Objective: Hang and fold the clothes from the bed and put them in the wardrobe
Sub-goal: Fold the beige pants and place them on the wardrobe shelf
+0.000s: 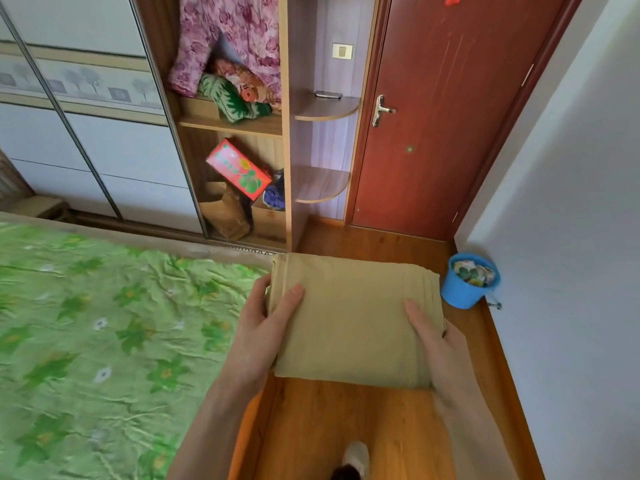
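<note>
While carrying, not folding: tan folded garment (353, 320) held flat at centre, clear of the bed (86, 323), bound for the wardrobe (221, 123) at twelve o'clock.

Left hand (263, 327) gripping the near-left edge, thumb on top; right hand (436, 344) clamping the right edge likewise. Probably next: walking up and sliding it level onto a shelf, already crowded with a floral garment (228, 36) and a red box (239, 168). Wooden floor (346, 427) underfoot, blue bucket (467, 285) at three o'clock, red door (443, 116) at one.

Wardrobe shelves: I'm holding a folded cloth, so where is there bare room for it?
Bare: the lower rounded side shelf by the door. The upper one holds a small dark item. Crowded: the open wardrobe compartments, with clothes and a red box.
</note>
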`<state>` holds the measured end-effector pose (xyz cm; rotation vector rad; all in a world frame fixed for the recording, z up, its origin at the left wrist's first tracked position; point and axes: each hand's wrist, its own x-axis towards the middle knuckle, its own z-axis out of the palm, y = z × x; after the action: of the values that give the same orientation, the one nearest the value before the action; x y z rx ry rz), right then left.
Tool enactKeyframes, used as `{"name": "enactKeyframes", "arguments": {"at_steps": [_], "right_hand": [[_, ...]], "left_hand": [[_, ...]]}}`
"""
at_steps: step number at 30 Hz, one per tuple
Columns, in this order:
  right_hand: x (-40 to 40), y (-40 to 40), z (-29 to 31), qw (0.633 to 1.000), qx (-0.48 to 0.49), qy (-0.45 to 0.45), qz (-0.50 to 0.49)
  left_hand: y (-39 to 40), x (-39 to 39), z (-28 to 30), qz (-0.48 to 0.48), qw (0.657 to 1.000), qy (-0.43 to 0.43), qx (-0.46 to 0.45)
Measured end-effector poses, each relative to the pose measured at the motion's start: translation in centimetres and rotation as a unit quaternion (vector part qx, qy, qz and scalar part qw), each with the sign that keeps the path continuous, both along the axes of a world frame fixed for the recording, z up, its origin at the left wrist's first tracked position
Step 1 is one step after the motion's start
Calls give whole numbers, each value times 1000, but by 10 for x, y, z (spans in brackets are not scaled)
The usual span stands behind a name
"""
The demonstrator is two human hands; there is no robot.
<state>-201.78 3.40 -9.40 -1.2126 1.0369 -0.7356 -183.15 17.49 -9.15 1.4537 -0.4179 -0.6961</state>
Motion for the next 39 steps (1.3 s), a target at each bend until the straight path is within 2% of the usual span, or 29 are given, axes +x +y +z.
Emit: {"name": "enactKeyframes", "arguments": {"at_steps": [8, 13, 18, 30, 39], "right_hand": [[93, -149, -20, 1000, -18, -6, 24], [154, -257, 1, 998, -24, -16, 58], [200, -341, 10, 997, -29, -22, 71], [360, -458, -11, 989, 5, -27, 145], [543, -550, 0, 965, -15, -12, 263]], "left_hand": [[-138, 82, -13, 31, 999, 17, -6], [-233, 129, 1, 70, 997, 40, -11], [-310, 173, 8, 84, 996, 23, -27], [-410, 316, -13, 135, 991, 11, -15], [-477, 452, -20, 255, 964, 38, -58]]}}
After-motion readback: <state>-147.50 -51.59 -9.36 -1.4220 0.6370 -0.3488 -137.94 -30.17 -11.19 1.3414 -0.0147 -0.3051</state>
